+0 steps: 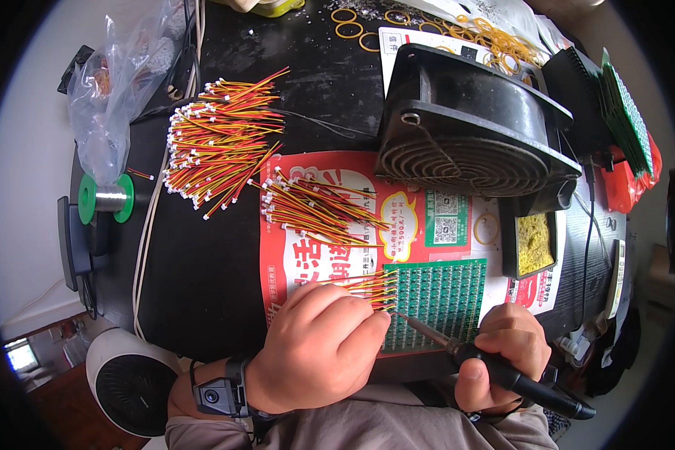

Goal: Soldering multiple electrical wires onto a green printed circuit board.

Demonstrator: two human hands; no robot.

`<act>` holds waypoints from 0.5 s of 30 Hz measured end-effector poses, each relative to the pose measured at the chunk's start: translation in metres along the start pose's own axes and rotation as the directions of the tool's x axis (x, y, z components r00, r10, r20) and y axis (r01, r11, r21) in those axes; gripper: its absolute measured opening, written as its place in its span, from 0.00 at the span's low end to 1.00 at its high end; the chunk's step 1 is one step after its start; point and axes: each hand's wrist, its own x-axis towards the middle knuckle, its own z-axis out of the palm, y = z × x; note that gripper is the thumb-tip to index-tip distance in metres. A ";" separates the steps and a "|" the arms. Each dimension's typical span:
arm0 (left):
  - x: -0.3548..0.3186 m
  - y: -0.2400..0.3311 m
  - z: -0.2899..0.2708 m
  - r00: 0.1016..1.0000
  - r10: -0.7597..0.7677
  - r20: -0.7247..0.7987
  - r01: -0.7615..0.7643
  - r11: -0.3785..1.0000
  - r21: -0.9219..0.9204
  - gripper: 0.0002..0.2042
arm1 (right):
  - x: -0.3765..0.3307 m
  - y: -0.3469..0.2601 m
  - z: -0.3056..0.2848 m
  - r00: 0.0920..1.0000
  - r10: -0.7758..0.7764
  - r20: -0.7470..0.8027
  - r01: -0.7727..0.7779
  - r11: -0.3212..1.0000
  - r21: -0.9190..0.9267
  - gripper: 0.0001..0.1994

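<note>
My right hand (pixel 511 352) grips a soldering iron (pixel 495 369) with a black handle, its tip pointing left onto a green circuit board (pixel 442 300) divided into many small units. My left hand (pixel 319 345) is closed at the board's left edge, close to the iron's tip. Its fingertips are turned away, so whatever they pinch is hidden. Several red, yellow and black wires (pixel 371 285) reach the board's upper left part, just above my left knuckles. Beyond them lies a loose bunch of wires with white connectors (pixel 319 206); a larger pile of wires (pixel 221 142) sits farther left.
A black fan (pixel 476 124) stands at the back right, beside a yellow sponge in a black tray (pixel 532 244). Green boards (pixel 626 112) stand at the far right. A solder spool (pixel 105 199) is at left. Rubber bands (pixel 495 41) lie at the back; a red printed sheet (pixel 277 255) lies underneath.
</note>
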 end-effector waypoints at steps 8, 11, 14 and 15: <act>0.001 0.000 -0.001 1.000 -0.008 -0.002 0.008 1.000 -0.006 0.10 | -0.001 0.000 0.001 1.000 0.005 -0.001 -0.005 1.000 -0.012 0.14; 0.001 0.000 -0.001 1.000 -0.011 -0.001 0.011 1.000 -0.008 0.09 | 0.000 0.000 0.001 1.000 0.003 0.000 -0.003 1.000 -0.008 0.14; 0.001 0.000 -0.001 1.000 -0.011 -0.004 0.011 1.000 -0.009 0.09 | 0.000 0.000 0.001 1.000 -0.002 0.006 0.002 1.000 -0.014 0.14; 0.002 0.000 -0.001 1.000 -0.011 -0.006 0.011 1.000 -0.009 0.09 | 0.000 0.001 0.002 1.000 -0.004 0.004 0.004 1.000 -0.014 0.14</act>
